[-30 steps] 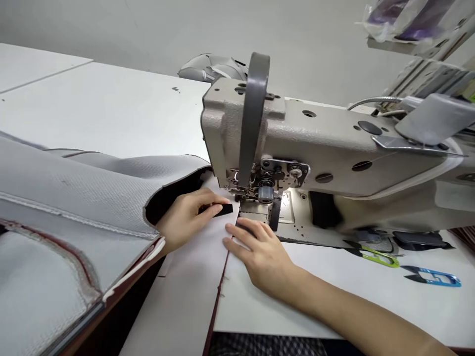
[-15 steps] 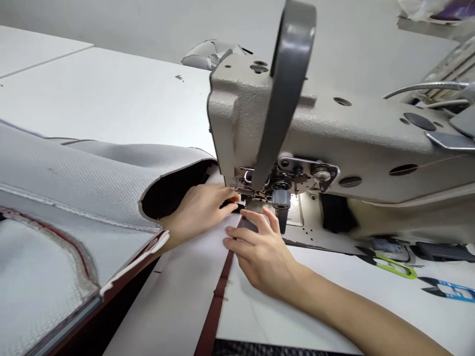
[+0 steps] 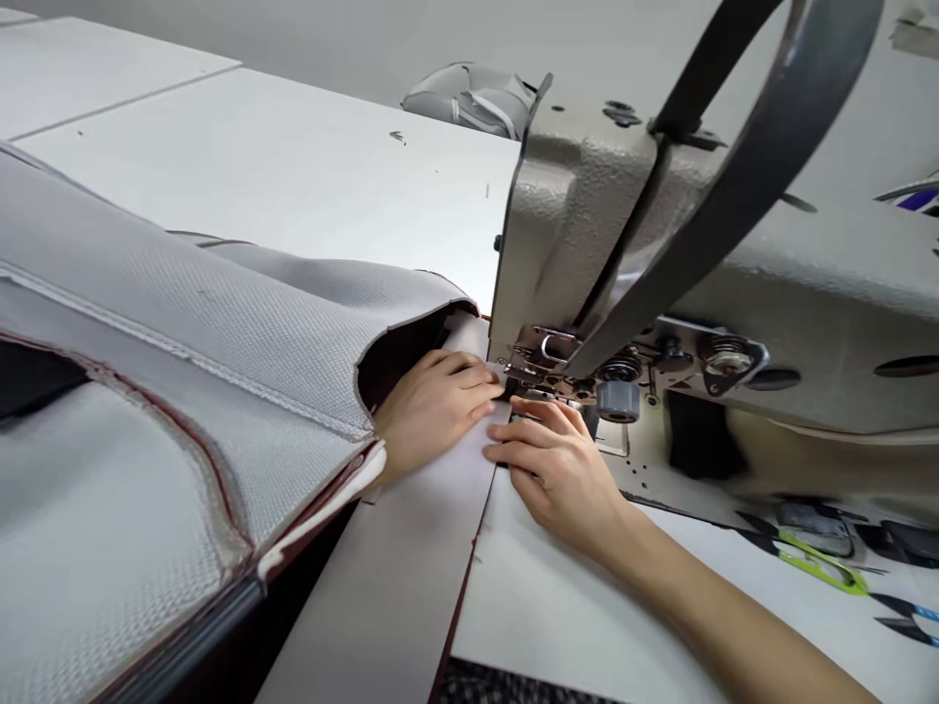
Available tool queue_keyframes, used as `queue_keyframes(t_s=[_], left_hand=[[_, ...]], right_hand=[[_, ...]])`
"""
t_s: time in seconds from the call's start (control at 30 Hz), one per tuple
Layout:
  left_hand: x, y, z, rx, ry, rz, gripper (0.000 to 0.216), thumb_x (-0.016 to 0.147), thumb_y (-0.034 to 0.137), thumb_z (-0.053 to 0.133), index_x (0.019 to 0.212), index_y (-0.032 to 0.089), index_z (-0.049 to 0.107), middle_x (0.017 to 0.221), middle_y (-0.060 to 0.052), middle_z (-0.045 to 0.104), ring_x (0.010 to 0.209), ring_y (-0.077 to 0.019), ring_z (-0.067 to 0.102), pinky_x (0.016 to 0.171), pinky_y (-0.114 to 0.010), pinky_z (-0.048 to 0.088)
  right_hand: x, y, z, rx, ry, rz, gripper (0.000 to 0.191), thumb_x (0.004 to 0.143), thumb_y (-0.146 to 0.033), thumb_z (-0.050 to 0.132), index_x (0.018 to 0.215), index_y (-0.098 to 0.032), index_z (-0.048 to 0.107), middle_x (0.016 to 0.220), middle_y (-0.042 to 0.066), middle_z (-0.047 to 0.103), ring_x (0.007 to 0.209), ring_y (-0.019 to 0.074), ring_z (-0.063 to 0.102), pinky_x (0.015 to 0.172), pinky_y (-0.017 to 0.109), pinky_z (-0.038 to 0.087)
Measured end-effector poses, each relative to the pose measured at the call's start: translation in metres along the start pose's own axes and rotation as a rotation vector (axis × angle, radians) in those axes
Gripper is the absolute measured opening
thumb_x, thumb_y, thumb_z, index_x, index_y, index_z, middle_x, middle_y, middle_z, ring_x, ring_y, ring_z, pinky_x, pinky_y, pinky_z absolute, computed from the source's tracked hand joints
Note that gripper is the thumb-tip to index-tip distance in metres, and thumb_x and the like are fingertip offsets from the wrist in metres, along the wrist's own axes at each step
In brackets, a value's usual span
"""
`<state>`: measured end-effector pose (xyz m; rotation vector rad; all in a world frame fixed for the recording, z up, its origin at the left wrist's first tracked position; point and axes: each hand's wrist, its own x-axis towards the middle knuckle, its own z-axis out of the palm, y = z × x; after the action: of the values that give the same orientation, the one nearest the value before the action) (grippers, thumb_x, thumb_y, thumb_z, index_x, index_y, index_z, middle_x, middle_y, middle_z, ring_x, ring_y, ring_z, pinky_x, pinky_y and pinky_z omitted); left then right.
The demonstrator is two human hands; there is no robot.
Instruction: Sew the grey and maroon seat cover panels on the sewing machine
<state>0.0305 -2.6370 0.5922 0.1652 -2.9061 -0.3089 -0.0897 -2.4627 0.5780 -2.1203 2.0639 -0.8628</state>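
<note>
A long pale strip of material (image 3: 381, 596) with a dark red edge runs up to the presser foot area of a sewing machine (image 3: 572, 186). My left hand (image 3: 440, 406) reaches past the open end of a light grey textured fabric piece (image 3: 293, 342) and lies on the strip, fingers stretched towards the needle area. On the strip's right edge rest the fingertips of my right hand (image 3: 561, 460), spread just in front of the foot. The needle itself is hidden.
Green-handled thread snips (image 3: 822, 565) and blue-handled snips (image 3: 910, 621) lie at the right on the white table (image 3: 293, 176). A crumpled grey fabric piece (image 3: 469, 98) sits behind the machine. A dark curved lever (image 3: 778, 186) crosses in front of the machine head.
The view has shifted, so the machine and hands appear farther right. My left thumb and fingers, earlier bent together at the edge, now lie flatter. Less of the strip's dark red edge shows.
</note>
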Motion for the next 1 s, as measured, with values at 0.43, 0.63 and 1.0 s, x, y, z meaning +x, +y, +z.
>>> queue_keyframes(t_s=[0.43, 0.63, 1.0], left_hand=[[0.000, 0.022, -0.013, -0.061, 0.100, -0.116, 0.026, 0.092, 0.043, 0.060, 0.097, 0.021, 0.073, 0.117, -0.005, 0.069, 0.119, -0.0254, 0.055, 0.111, -0.044, 0.034], [-0.011, 0.057, -0.029, -0.118, -0.189, -0.521, 0.035, 0.074, 0.040, 0.071, 0.095, 0.018, 0.054, 0.106, -0.005, 0.062, 0.091, -0.0237, 0.061, 0.074, -0.034, 0.043], [-0.004, 0.064, -0.039, 0.133, -0.358, -0.427, 0.023, 0.070, 0.014, 0.048, 0.091, 0.021, 0.051, 0.092, -0.002, 0.062, 0.064, -0.0191, 0.055, 0.055, -0.031, 0.027]], right_hand=[[-0.024, -0.022, 0.007, -0.210, 0.036, -0.049, 0.014, 0.088, -0.014, 0.056, 0.094, -0.013, 0.068, 0.095, 0.011, 0.062, 0.088, 0.0245, 0.048, 0.076, 0.040, 0.045], [-0.032, -0.040, 0.010, -0.305, 0.049, -0.120, 0.023, 0.086, -0.036, 0.070, 0.086, -0.015, 0.064, 0.088, 0.010, 0.059, 0.082, 0.0249, 0.045, 0.069, 0.038, 0.040], [-0.045, -0.059, 0.022, -0.198, -0.015, -0.327, 0.019, 0.098, -0.029, 0.051, 0.098, -0.014, 0.063, 0.093, 0.010, 0.061, 0.085, 0.0235, 0.049, 0.081, 0.039, 0.043]])
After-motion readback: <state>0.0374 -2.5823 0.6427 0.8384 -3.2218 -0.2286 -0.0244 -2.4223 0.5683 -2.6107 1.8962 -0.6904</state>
